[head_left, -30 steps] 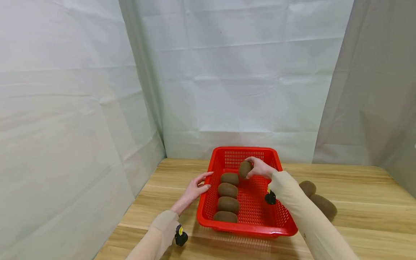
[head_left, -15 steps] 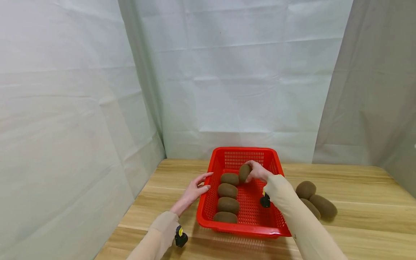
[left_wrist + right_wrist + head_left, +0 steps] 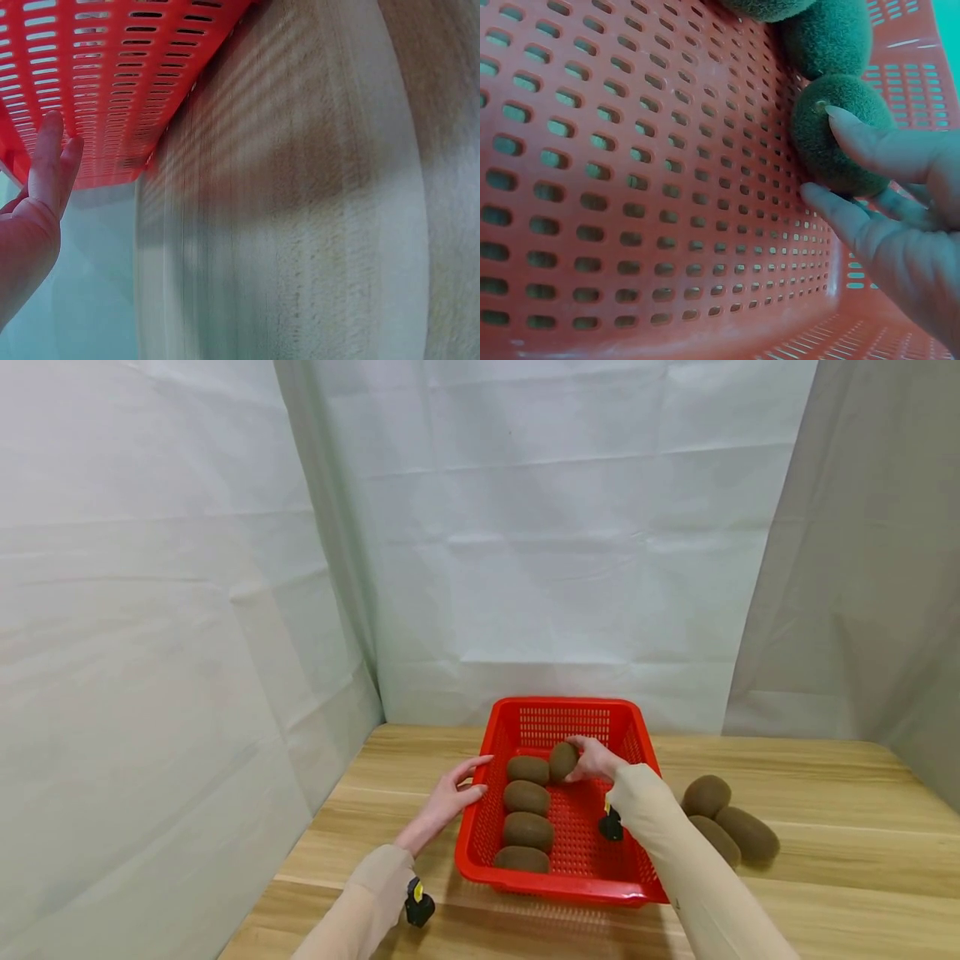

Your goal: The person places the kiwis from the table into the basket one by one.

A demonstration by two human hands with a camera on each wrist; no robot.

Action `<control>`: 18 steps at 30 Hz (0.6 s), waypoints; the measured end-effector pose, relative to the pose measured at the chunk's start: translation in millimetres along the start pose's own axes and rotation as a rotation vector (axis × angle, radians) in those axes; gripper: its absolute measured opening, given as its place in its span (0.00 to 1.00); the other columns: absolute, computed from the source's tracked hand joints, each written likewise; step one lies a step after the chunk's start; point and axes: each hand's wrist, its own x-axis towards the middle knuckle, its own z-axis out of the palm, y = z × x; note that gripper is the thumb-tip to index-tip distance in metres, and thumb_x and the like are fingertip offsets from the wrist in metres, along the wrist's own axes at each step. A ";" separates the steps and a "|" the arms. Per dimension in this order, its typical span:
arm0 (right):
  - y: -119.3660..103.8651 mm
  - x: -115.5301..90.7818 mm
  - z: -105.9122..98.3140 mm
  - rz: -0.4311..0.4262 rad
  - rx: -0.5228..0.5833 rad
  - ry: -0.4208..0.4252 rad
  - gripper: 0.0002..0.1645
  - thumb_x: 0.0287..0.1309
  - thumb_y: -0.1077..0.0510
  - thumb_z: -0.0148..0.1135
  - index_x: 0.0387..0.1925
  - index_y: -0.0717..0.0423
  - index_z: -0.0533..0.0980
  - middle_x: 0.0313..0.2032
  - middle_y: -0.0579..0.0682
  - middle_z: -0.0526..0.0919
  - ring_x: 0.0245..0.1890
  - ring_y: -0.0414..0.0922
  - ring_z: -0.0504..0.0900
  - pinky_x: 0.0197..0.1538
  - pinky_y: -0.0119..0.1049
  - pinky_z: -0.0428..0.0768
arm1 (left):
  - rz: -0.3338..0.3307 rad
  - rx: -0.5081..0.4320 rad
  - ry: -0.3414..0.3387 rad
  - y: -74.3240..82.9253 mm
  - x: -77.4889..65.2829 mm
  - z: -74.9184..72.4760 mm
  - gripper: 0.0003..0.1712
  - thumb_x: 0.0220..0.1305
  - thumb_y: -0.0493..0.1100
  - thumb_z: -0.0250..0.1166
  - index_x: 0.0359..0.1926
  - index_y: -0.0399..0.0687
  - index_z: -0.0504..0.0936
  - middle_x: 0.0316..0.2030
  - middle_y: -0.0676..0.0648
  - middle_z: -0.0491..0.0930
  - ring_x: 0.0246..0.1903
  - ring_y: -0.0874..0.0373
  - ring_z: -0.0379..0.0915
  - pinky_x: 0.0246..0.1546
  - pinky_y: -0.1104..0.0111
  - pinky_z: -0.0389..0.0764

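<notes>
A red plastic basket (image 3: 562, 887) with slotted walls stands on the table. Inside, along its left wall, several brown fuzzy kiwis (image 3: 528, 832) lie in a column. My right hand (image 3: 596, 760) holds another kiwi (image 3: 562, 762) by thumb and fingers, right beside the farthest one of the column. In the right wrist view the thumb lies on the held kiwi (image 3: 840, 135) near its stem end, close over the slotted floor. My left hand (image 3: 450, 792) rests its fingers on the basket's left rim; in the left wrist view those fingers (image 3: 49, 154) lie straight against the outer wall.
On the wooden table (image 3: 840, 793), right of the basket, 3 loose kiwis (image 3: 746, 835) lie together beside my right forearm. Pale cloth sheets (image 3: 540, 568) hang at the back and the sides. A small black device (image 3: 418, 906) sits at my left wrist.
My right hand has lowered the kiwi down into the basket, close against the farthest kiwi of the column. The right forearm has shifted left, uncovering more loose kiwis. My left hand stays put.
</notes>
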 end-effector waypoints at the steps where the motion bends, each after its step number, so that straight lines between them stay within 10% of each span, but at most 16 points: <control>1: -0.2 0.1 -0.3 -0.003 -0.007 -0.001 0.42 0.43 0.77 0.63 0.61 0.69 0.58 0.58 0.67 0.60 0.42 0.54 0.70 0.38 0.41 0.77 | 0.000 0.000 0.000 0.0 0.3 0.0 0.28 0.62 0.29 0.52 0.63 0.31 0.58 0.52 0.27 0.63 0.48 0.33 0.64 0.42 0.62 0.74; 18: -16.6 1.8 -17.3 0.001 -0.007 -0.059 0.45 0.46 0.73 0.64 0.63 0.70 0.52 0.61 0.71 0.52 0.57 0.62 0.60 0.49 0.48 0.70 | -0.006 -0.010 0.004 -0.2 0.4 -1.5 0.28 0.61 0.29 0.52 0.63 0.30 0.58 0.53 0.27 0.63 0.48 0.33 0.64 0.42 0.63 0.73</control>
